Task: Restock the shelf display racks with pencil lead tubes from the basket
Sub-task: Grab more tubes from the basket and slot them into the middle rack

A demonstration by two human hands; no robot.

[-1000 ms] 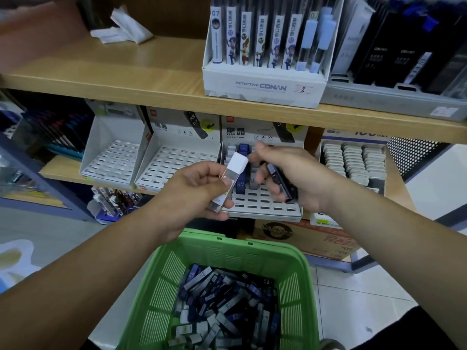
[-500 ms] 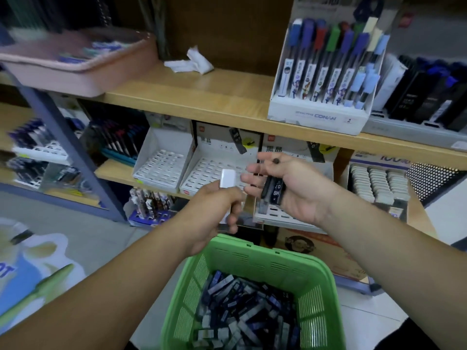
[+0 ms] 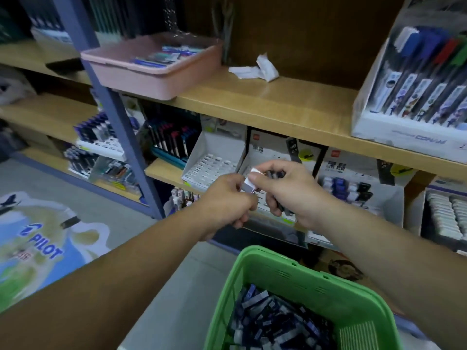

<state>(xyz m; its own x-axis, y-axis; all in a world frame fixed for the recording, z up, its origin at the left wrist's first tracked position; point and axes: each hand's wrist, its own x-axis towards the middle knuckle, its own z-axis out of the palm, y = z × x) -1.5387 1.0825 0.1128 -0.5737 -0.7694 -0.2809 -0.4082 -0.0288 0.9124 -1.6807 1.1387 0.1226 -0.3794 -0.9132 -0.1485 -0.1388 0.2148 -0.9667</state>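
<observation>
A moment ago the two hands were a little apart. Now they have come together in front of the middle rack point(image 3: 265, 152). The left hand point(image 3: 225, 203) pinches a white-capped lead tube point(image 3: 249, 179) with curled fingers. The right hand point(image 3: 290, 195) has its fingers curled round a few dark lead tubes point(image 3: 276, 174), and its thumb now touches the white cap too. The view has also swung to the left. I think the white-capped lead tube is being passed over or lined up, ready to go into a slot.

The middle rack looks bare where it shows. The left rack point(image 3: 209, 168) just beside it has no tubes in it. The right rack point(image 3: 336, 168) has some tubes standing in it. The green basket point(image 3: 290, 271) below the hands holds a big pile of tubes point(image 3: 275, 322), so lots of work is left. On the top shelf a pink tray point(image 3: 141, 82) holds some pens point(image 3: 164, 56).
</observation>
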